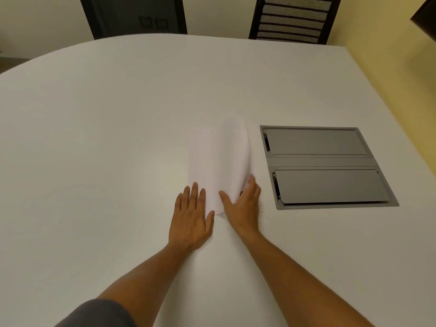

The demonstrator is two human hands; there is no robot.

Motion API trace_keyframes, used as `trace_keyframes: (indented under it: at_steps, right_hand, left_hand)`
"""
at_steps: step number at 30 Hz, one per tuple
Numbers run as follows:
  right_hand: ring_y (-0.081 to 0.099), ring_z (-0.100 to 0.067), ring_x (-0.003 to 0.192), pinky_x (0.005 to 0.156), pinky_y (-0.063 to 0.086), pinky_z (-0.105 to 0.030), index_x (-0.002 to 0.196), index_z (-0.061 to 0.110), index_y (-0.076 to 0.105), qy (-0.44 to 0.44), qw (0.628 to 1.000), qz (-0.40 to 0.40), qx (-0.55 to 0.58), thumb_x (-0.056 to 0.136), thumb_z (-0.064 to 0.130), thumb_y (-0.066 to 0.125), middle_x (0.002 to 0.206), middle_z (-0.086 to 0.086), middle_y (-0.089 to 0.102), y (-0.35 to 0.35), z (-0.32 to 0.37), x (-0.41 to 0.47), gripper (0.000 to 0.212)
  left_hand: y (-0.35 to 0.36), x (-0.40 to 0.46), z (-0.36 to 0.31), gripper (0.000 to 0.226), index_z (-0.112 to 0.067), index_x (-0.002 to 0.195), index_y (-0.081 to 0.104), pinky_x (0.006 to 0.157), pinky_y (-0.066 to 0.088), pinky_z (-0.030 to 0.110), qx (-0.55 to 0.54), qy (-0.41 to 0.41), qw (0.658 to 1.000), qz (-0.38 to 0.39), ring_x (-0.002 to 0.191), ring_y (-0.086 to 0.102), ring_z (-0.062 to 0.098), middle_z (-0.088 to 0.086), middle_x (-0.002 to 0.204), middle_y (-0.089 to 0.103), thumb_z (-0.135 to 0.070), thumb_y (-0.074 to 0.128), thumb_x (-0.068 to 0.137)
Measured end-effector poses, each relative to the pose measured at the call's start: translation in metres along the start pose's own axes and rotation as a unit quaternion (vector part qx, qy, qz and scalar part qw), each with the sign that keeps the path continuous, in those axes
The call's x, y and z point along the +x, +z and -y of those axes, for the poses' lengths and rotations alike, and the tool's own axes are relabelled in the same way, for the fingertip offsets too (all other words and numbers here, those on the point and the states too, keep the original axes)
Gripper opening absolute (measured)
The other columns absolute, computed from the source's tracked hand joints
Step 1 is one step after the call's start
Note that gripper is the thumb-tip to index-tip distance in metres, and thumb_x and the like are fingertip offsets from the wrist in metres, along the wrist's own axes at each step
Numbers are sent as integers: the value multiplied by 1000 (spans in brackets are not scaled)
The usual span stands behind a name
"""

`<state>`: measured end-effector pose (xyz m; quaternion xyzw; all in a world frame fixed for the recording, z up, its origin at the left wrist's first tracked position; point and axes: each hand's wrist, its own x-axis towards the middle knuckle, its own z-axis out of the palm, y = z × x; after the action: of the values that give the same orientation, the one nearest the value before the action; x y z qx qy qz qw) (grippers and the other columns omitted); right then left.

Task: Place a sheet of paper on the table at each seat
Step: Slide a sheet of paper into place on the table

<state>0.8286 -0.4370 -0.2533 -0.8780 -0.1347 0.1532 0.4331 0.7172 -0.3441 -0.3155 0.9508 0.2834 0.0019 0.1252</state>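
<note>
Reaching forward from the near edge, two bare forearms cross the white desk (94, 138), a grey sleeve (99, 313) showing at the left elbow. The left hand (192, 215) lies flat with fingers spread, palm down, pressing the near left corner of the sheets of paper (212, 161). Just beside it, the right hand (243, 200) pinches the near right part of the top sheet, thumb on top and fingers curled beneath, so that side curls up and over in an arch while the left side lies flat on the desk. How many sheets lie there cannot be told. Just right of the paper, a grey cable box (325, 164) with two closed flaps sits flush in the desk. Beyond the far edge stand two dark chairs, one solid-backed (132, 15), one mesh-backed (295, 17).
</note>
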Motion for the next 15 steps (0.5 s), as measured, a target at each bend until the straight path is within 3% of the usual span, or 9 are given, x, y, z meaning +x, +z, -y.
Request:
trace_keyframes:
  at_steps: [3, 5, 6, 7, 8, 11, 13, 15]
  right_hand:
    - [54, -29, 123, 101, 48, -44, 151, 12, 27, 110, 991, -24, 68, 81, 40, 78, 142, -11, 48, -21, 15, 32, 92]
    - [65, -26, 101, 85, 54, -37, 122, 12, 60, 152, 987, -18, 54, 82, 34, 76, 117, -8, 67, -38, 18, 51, 48]
    - [66, -25, 85, 74, 54, -32, 98, 12, 67, 159, 987, -9, 35, 83, 27, 73, 99, -7, 71, -46, 17, 57, 22]
    - [65, -26, 76, 69, 52, -30, 83, 9, 67, 159, 987, 1, 15, 83, 20, 70, 85, -8, 70, -53, 14, 62, 11]
    - [64, -29, 76, 69, 52, -31, 82, 6, 69, 160, 987, 10, 3, 84, 14, 68, 82, -12, 69, -58, 11, 67, 8]
    - [64, -23, 89, 77, 51, -29, 114, 6, 71, 152, 987, 41, 12, 89, 7, 67, 108, -9, 72, -72, 4, 71, 25]
    - [64, -20, 93, 80, 50, -29, 120, 9, 69, 150, 987, 39, 39, 91, 8, 67, 108, -4, 71, -83, -1, 67, 29]
    - [68, -22, 94, 86, 55, -33, 116, 10, 70, 162, 983, 41, 71, 91, 9, 69, 103, -3, 72, -102, -7, 55, 26]
  left_hand:
    - [1, 0, 2, 68, -13, 155, 23, 124, 8, 45, -6, 1, 1000, -3, 152, 13, 34, 12, 166, 13, -51, 24, 99]
    - [3, 0, 2, 69, -13, 156, 21, 124, 7, 44, -14, -2, 1000, -4, 153, 11, 33, 11, 166, 12, -54, 20, 100]
    - [3, 0, 1, 72, -12, 156, 18, 124, 5, 43, -21, -2, 1000, -6, 153, 9, 32, 11, 166, 9, -56, 16, 100]
    - [4, -1, 1, 75, -11, 157, 13, 124, 3, 42, -30, -2, 1000, -9, 153, 5, 31, 10, 167, 6, -58, 13, 99]
    - [3, -1, 2, 77, -11, 158, 7, 124, 2, 41, -44, 2, 999, -15, 154, 2, 30, 9, 167, 2, -60, 13, 99]
    - [-2, -5, 9, 87, -14, 157, -8, 124, -2, 32, -155, 13, 987, -51, 154, -9, 19, 3, 167, -8, -66, 23, 96]
    - [-10, -7, 13, 92, -17, 157, -9, 123, -3, 27, -271, -3, 960, -72, 153, -10, 13, -4, 167, -9, -70, 29, 93]
    - [-21, -10, 14, 93, -14, 158, -1, 125, 2, 34, -348, -20, 934, -81, 154, -4, 14, -2, 167, -3, -69, 32, 91]
